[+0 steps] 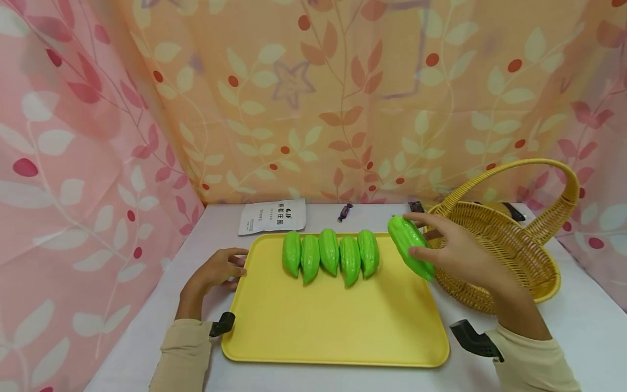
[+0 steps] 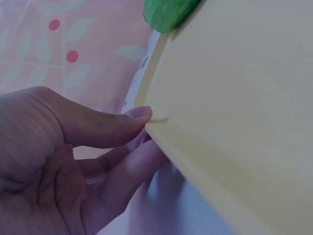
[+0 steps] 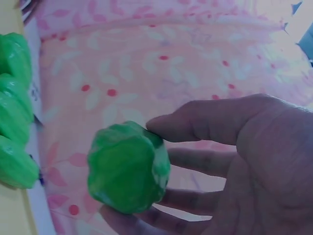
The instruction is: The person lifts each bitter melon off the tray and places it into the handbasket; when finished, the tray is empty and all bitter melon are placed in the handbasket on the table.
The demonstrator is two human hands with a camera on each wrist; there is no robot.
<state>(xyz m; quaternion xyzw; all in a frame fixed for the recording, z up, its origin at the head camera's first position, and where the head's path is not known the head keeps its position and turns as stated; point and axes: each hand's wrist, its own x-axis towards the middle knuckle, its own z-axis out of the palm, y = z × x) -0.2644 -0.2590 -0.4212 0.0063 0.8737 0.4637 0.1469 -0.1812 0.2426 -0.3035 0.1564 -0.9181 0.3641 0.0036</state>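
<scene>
My right hand (image 1: 462, 247) holds a green bitter melon (image 1: 410, 247) between thumb and fingers, above the right edge of a yellow tray (image 1: 333, 332). In the right wrist view the bitter melon (image 3: 128, 169) shows end-on, lobed and glossy, with fingers along its far side. My left hand (image 1: 215, 275) is at the tray's left rim. The left wrist view shows that thumb on top of the rim and the fingers below, pinching it. Several more bitter melons (image 1: 329, 252) lie side by side in a row along the back of the tray.
A woven basket (image 1: 548, 272) with a tall handle stands right of the tray, partly behind my right hand. Behind the tray lie a white printed packet (image 1: 272, 216) and a small purple wrapped candy (image 1: 345, 212). Floral curtains (image 1: 313, 109) close off the back and sides.
</scene>
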